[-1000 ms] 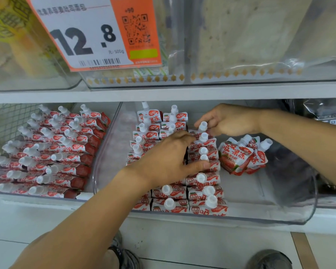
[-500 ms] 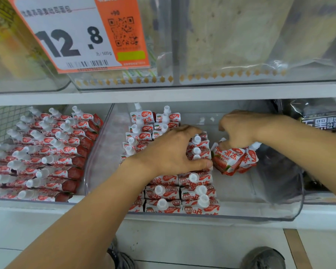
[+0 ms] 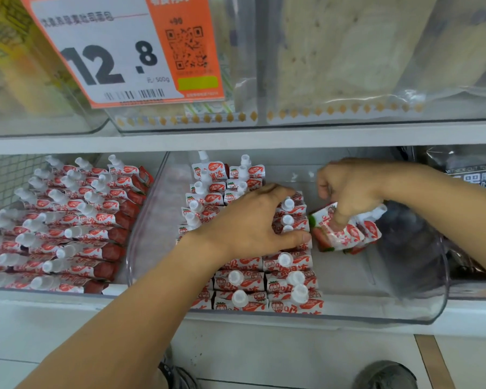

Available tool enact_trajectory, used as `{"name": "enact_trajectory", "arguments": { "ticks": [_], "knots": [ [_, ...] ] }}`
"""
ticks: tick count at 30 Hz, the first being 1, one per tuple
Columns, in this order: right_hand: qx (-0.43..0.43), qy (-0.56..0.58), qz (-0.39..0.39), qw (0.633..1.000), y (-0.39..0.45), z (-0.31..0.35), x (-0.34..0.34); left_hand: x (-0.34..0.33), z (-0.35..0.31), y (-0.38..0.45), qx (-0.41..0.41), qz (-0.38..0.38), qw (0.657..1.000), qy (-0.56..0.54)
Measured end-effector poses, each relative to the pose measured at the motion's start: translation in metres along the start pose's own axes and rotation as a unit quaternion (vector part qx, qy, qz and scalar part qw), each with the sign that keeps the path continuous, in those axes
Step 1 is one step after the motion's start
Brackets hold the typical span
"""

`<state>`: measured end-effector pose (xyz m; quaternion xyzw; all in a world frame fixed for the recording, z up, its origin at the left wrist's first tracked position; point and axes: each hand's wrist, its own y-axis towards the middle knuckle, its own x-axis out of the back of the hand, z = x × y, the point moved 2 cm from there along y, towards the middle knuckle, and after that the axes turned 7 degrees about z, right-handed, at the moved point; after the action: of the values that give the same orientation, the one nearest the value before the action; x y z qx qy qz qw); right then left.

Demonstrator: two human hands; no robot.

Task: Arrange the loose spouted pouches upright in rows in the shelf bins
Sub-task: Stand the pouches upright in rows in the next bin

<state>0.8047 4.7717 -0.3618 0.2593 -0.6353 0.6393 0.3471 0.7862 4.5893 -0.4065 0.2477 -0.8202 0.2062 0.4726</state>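
Shelf bin (image 3: pixel 421 310): left hand (image 3: pixel 253 223) lies flat on upright pouch rows (image 3: pixel 264 279); right hand (image 3: pixel 351 189) fingers grip loose pouches (image 3: pixel 345 234).

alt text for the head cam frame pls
A person's right hand grips loose pouches in a clear bin, while the left hand rests on the upright rows of pouches beside them. A bin to the left holds more rows; a price tag hangs above.

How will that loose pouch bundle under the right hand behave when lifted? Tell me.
The loose pouches look soft-sided, so they will probably sag and splay in the right hand. Their glossy film may slip. Set down unsupported, they would likely topple.
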Motion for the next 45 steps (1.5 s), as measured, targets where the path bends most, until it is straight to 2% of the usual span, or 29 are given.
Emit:
{"name": "enact_trajectory", "arguments": {
  "ticks": [3, 5, 9, 12, 16, 19, 25, 28, 31, 32, 34, 36, 39, 42, 45],
  "knots": [
    [-0.024, 0.043, -0.07, 0.996, 0.003, 0.002, 0.014, 0.0, 0.001, 0.0, 0.002, -0.001, 1.0, 0.002],
    [-0.018, 0.073, -0.083, 0.994, 0.01, 0.005, 0.02, 0.0, 0.0, -0.001, 0.002, 0.0, 1.0, 0.001],
    [0.0, 0.079, -0.045, 0.996, 0.017, 0.011, 0.023, 0.0, 0.0, -0.001, 0.002, 0.003, 1.0, -0.002],
    [0.007, -0.037, 0.02, 0.999, 0.016, 0.005, 0.013, 0.001, 0.0, -0.002, 0.005, 0.006, 1.0, 0.003],
    [0.014, -0.107, 0.061, 0.992, 0.018, 0.0, -0.007, 0.0, -0.001, -0.003, 0.006, 0.007, 1.0, 0.007],
    [0.022, -0.081, 0.038, 0.996, 0.017, -0.004, -0.01, 0.001, -0.002, -0.003, 0.004, 0.008, 1.0, 0.002],
    [-0.022, -0.064, -0.038, 0.997, 0.013, 0.001, 0.0, 0.001, -0.004, -0.004, 0.007, 0.002, 1.0, 0.007],
    [-0.042, -0.055, -0.134, 0.989, 0.017, 0.0, 0.004, 0.002, -0.004, -0.004, 0.008, 0.003, 1.0, 0.007],
    [0.006, -0.006, -0.26, 0.966, 0.031, 0.0, 0.009, 0.003, -0.005, -0.005, 0.009, 0.003, 1.0, 0.011],
    [0.041, 0.023, -0.262, 0.964, 0.035, 0.001, 0.01, 0.003, -0.006, -0.005, 0.007, 0.003, 1.0, 0.012],
    [0.109, 0.074, -0.203, 0.97, 0.04, 0.008, 0.009, 0.004, -0.007, -0.005, 0.0, 0.001, 1.0, 0.009],
    [0.138, 0.085, -0.179, 0.97, 0.04, 0.012, 0.008, 0.005, -0.009, -0.007, -0.007, -0.001, 1.0, 0.006],
    [0.115, 0.085, -0.201, 0.969, 0.04, 0.011, 0.006, 0.005, -0.011, -0.011, -0.011, -0.004, 1.0, 0.016],
    [0.031, 0.075, -0.221, 0.972, 0.038, 0.014, 0.003, 0.005, -0.014, -0.017, -0.011, -0.009, 0.999, 0.029],
    [-0.028, 0.119, -0.186, 0.975, 0.043, 0.011, 0.0, 0.008, -0.014, -0.026, 0.002, -0.008, 0.999, 0.035]
  ]
}}
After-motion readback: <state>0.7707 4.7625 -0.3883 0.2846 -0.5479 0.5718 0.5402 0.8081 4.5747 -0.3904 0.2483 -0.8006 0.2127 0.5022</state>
